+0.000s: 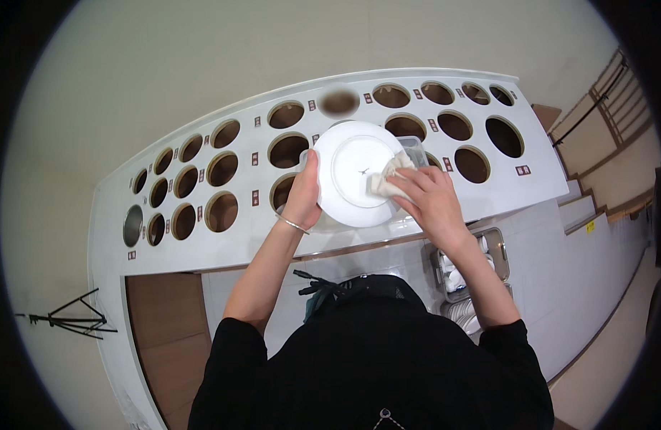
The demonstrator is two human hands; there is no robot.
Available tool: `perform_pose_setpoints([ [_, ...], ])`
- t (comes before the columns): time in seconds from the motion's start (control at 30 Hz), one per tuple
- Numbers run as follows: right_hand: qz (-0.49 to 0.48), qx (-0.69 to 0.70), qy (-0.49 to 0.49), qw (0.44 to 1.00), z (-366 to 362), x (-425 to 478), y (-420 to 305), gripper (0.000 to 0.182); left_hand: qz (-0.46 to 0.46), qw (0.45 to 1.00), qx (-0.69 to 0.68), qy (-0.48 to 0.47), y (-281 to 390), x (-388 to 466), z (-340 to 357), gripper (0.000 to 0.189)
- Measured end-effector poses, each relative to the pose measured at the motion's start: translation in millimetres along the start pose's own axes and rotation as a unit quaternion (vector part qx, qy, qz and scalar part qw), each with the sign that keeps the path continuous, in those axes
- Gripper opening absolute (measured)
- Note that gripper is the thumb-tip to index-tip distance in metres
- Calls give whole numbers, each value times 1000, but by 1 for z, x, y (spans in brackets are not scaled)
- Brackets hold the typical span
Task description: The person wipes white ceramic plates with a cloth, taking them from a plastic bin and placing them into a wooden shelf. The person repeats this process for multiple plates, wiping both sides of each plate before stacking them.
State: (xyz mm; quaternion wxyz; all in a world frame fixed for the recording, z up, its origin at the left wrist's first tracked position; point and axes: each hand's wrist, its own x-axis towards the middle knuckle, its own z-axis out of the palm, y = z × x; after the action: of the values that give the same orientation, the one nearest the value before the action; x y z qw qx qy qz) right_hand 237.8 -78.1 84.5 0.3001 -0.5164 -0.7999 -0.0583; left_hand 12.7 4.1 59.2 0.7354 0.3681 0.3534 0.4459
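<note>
A white round plate (352, 161) is held up in front of me, its ringed underside with a small dark mark facing the camera. My left hand (307, 191) grips the plate's left edge and wears a metal bangle on the wrist. At the plate's right side, my right hand (430, 199) presses a crumpled off-white cloth (393, 180) against the surface. Behind the plate a clear plastic container (415, 148) shows partly; the plate hides most of it.
Beneath lies a white counter (244, 236) with many round holes and small dark labels bearing writing. On the floor at right stand a metal basin (502, 252) of white crockery and stacked white plates (462, 314). A black tripod (67, 320) is far left; steps (575, 209) rise at right.
</note>
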Motion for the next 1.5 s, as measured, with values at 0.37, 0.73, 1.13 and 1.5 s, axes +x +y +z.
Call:
perform_pose_setpoints([
  [0.37, 58, 35, 119, 991, 54, 33, -82, 35, -3, 999, -5, -34, -14, -31, -27, 55],
  [0.73, -194, 99, -66, 974, 10, -35, -158, 44, 0, 997, -81, -2, 6, -134, -78, 62],
  [1.13, -138, 99, -68, 983, -29, -65, -132, 41, -123, 983, -10, -134, 10, -191, -94, 50],
  [1.5, 160, 304, -164, 925, -26, -43, -80, 36, -36, 934, 314, -166, -4, -199, -22, 36],
])
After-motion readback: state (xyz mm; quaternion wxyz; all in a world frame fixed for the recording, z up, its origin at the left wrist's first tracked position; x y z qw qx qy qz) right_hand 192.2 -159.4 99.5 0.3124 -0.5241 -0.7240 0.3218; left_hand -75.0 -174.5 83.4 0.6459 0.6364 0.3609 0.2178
